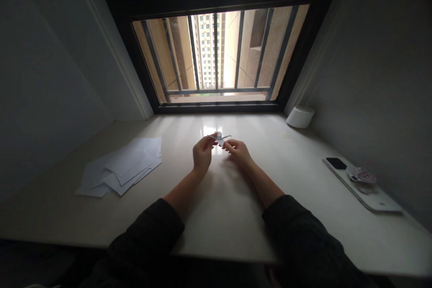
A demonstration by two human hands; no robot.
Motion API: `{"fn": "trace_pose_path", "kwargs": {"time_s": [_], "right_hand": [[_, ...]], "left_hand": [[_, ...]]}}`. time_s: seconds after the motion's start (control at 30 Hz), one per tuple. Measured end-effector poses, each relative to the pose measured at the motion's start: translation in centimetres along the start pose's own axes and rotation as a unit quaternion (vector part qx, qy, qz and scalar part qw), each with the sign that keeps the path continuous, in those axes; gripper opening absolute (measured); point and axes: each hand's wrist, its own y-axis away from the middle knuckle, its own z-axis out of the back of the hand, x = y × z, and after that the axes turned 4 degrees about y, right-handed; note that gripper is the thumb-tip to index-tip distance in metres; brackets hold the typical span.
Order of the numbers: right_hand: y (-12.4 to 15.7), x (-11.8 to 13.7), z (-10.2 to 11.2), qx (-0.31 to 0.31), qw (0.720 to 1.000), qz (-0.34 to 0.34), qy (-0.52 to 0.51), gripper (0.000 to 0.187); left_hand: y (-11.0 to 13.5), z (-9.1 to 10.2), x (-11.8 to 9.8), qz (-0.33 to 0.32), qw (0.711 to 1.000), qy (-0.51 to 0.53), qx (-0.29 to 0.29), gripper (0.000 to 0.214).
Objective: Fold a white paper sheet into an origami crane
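A small folded white paper piece (220,138) is held up between my two hands, over the middle of the pale sill. Thin pointed ends stick out to its left and right, and a blunt part shows on top. My left hand (202,150) pinches it from the left side. From the right, the fingertips of my right hand (238,150) are closed on its lower right part. The fingers hide some of the paper, so its full shape cannot be made out.
Loose white paper sheets (130,162) lie overlapping on the left of the sill (216,216). On the right rests a phone (364,189) with a round grip on its back. A white cylindrical object (300,117) stands near the barred window (216,54).
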Motion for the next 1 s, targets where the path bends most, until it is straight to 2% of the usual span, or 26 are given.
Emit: {"fn": "trace_pose_path", "kwargs": {"time_s": [0.13,0.17,0.33,0.57,0.83,1.0], "right_hand": [[0.5,1.3,-0.1,0.102,0.990,-0.032,-0.095,0.030],[0.6,1.7,0.0,0.108,0.986,-0.038,-0.120,0.035],[0.8,2.8,0.0,0.058,0.980,-0.099,-0.163,0.058],[0.6,2.2,-0.3,0.058,0.984,-0.082,-0.144,0.045],[0.8,2.4,-0.2,0.045,0.978,-0.119,-0.164,0.046],[1.1,2.7,-0.2,0.062,0.971,-0.152,-0.174,0.040]], "left_hand": [[-0.4,0.5,0.8,-0.004,1.000,-0.009,-0.006,0.028],[-0.4,0.5,0.9,-0.007,1.000,-0.014,0.001,0.028],[-0.1,0.5,0.9,-0.016,0.998,-0.052,0.040,0.027],[0.2,0.5,0.5,-0.051,0.991,-0.116,0.038,0.023],[0.0,0.6,0.6,-0.081,0.980,-0.176,0.048,0.023],[0.0,0.7,0.3,-0.099,0.976,-0.190,0.043,0.022]]}}
